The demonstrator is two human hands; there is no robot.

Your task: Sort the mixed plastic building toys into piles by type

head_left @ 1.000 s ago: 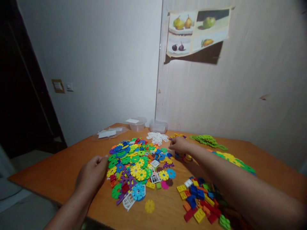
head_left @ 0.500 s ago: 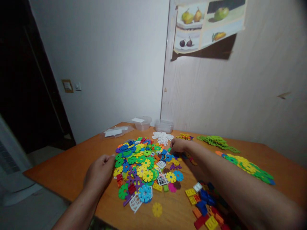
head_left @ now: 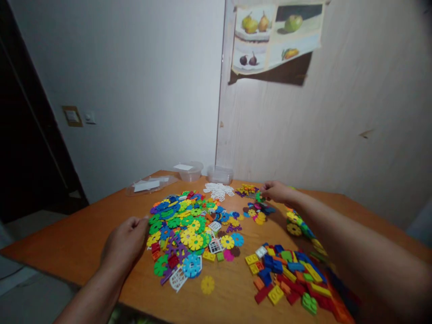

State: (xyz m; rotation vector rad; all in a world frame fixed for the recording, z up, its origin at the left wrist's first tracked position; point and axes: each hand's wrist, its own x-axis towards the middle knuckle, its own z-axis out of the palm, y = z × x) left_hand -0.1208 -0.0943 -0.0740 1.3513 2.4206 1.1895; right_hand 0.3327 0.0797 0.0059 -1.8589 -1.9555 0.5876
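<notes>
My left hand (head_left: 125,240) rests closed on the table against the left edge of a mixed pile of plastic snowflake discs (head_left: 175,218); whatever is inside its fingers, if anything, is hidden. My right hand (head_left: 275,192) reaches across to the back right, its fingertips pinching a small green plastic piece (head_left: 259,197). Just below that hand lies a small group of mixed discs (head_left: 258,215). To its left are yellow and purple pieces (head_left: 247,190). White lattice pieces (head_left: 219,191) form another group further left.
Building bricks (head_left: 286,274) are spread at the front right. Yellow and green discs (head_left: 294,228) lie partly behind my right forearm. Clear plastic tubs (head_left: 191,173) and a clear bag with white paper (head_left: 148,184) stand along the back of the wooden table (head_left: 232,288).
My right hand has moved right, from the pile's edge to beside the yellow and purple pieces, carrying a green piece. My left hand stays by the pile. The view has turned slightly right.
</notes>
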